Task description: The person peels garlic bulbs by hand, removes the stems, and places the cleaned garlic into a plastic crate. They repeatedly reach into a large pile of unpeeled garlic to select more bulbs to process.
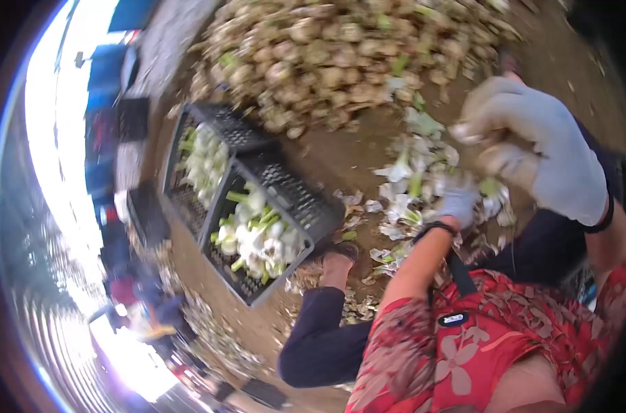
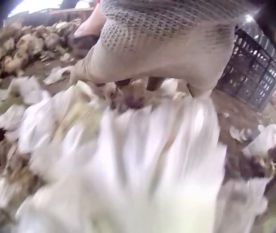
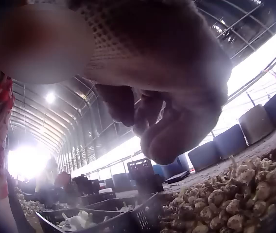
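Observation:
My left hand (image 1: 457, 203), in a whitish knit glove, is down among the white garlic peels (image 1: 402, 199) between the person's legs. From the left wrist view, the gloved hand (image 2: 152, 53) points downward with its fingertips at the peels (image 2: 162, 160); I cannot tell whether they grip anything. My right hand (image 1: 540, 144), also gloved, is raised to the right of the peels. Its fingers bend loosely and no object shows between them. The right wrist view has this hand (image 3: 162, 92) in the air above the pile.
A big heap of unpeeled garlic (image 1: 327, 62) lies ahead. Two black plastic crates (image 1: 292, 186) with white, green-stemmed garlic bulbs (image 1: 258, 237) stand at the left by a foot (image 1: 337, 265). Blue containers (image 3: 230, 143) line the side of the arched shed.

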`<state>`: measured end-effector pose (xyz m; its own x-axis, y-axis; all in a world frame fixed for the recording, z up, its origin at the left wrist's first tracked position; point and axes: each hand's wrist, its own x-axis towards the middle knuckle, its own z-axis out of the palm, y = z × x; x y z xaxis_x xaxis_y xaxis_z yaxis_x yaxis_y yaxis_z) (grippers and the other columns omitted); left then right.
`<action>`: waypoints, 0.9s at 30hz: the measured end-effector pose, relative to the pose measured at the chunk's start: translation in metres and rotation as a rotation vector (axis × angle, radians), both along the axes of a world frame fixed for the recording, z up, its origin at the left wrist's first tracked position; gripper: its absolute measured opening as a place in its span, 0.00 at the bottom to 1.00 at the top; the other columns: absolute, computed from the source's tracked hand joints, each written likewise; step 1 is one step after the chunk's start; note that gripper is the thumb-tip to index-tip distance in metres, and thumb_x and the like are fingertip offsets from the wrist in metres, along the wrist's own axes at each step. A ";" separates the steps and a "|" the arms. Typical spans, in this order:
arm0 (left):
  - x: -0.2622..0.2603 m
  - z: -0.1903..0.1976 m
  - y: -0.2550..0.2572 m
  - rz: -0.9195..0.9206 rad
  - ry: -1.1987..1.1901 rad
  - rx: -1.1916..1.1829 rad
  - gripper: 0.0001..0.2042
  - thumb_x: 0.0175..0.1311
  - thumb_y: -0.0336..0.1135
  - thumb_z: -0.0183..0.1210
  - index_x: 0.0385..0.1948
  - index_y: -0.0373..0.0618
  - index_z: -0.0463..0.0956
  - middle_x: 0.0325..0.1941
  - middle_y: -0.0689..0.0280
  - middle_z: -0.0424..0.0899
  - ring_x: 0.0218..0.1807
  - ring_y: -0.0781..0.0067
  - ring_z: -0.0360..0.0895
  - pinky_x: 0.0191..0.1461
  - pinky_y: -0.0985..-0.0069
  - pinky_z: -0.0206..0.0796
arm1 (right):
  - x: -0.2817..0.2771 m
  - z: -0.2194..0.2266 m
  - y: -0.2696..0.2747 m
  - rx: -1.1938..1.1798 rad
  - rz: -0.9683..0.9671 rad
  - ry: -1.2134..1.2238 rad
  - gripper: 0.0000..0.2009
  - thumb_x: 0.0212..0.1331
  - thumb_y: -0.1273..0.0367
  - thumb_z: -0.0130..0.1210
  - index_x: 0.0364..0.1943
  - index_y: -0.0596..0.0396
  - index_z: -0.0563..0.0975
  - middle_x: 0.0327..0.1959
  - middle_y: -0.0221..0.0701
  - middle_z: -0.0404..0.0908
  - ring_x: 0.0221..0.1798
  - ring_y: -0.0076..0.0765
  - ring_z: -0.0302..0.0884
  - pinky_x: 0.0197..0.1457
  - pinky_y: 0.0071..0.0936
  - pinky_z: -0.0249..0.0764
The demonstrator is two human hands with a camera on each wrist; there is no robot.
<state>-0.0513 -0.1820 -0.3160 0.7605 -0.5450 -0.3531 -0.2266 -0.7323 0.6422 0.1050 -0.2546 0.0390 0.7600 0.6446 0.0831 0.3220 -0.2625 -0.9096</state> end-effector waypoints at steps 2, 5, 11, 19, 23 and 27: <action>-0.024 0.009 0.042 0.072 0.052 0.093 0.23 0.51 0.34 0.56 0.53 0.47 0.74 0.65 0.48 0.67 0.66 0.46 0.64 0.68 0.55 0.56 | 0.000 -0.006 -0.001 0.035 -0.004 0.034 0.11 0.53 0.69 0.57 0.37 0.61 0.75 0.37 0.36 0.75 0.37 0.29 0.72 0.42 0.25 0.68; -0.051 0.034 0.105 0.177 0.125 0.299 0.23 0.52 0.35 0.56 0.53 0.48 0.74 0.65 0.48 0.68 0.65 0.46 0.65 0.66 0.55 0.57 | 0.008 -0.013 0.003 0.093 0.030 0.013 0.12 0.53 0.69 0.57 0.39 0.61 0.74 0.37 0.36 0.75 0.37 0.29 0.73 0.42 0.24 0.68; -0.095 0.069 0.186 0.496 0.271 0.568 0.22 0.54 0.38 0.57 0.54 0.49 0.73 0.63 0.48 0.69 0.62 0.45 0.67 0.63 0.55 0.60 | 0.021 -0.026 -0.011 0.200 0.070 -0.023 0.13 0.53 0.70 0.58 0.42 0.60 0.74 0.37 0.35 0.75 0.36 0.28 0.74 0.41 0.24 0.70; 0.004 0.050 0.173 0.774 0.056 0.427 0.22 0.56 0.42 0.59 0.54 0.51 0.72 0.60 0.47 0.71 0.59 0.44 0.70 0.58 0.55 0.65 | 0.028 -0.036 -0.011 0.256 0.129 -0.052 0.16 0.53 0.71 0.58 0.46 0.60 0.73 0.36 0.34 0.76 0.35 0.27 0.75 0.40 0.23 0.71; 0.111 0.053 0.103 0.518 -0.253 0.509 0.26 0.55 0.46 0.60 0.58 0.53 0.69 0.64 0.44 0.66 0.63 0.38 0.64 0.61 0.46 0.58 | 0.038 -0.037 -0.003 0.185 0.154 -0.083 0.17 0.53 0.72 0.58 0.48 0.60 0.73 0.36 0.34 0.76 0.34 0.26 0.75 0.40 0.22 0.72; 0.115 0.025 0.089 0.362 -0.178 0.552 0.33 0.51 0.52 0.63 0.62 0.54 0.65 0.68 0.41 0.59 0.70 0.32 0.52 0.64 0.33 0.47 | 0.044 -0.039 -0.001 0.159 0.117 -0.077 0.18 0.53 0.72 0.59 0.50 0.60 0.73 0.36 0.33 0.76 0.34 0.26 0.76 0.39 0.22 0.73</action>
<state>0.0635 -0.0932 -0.2906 0.9331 -0.0219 -0.3589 0.0262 -0.9913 0.1286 0.1492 -0.2555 -0.0001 0.6684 0.7021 0.2457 0.4119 -0.0743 -0.9082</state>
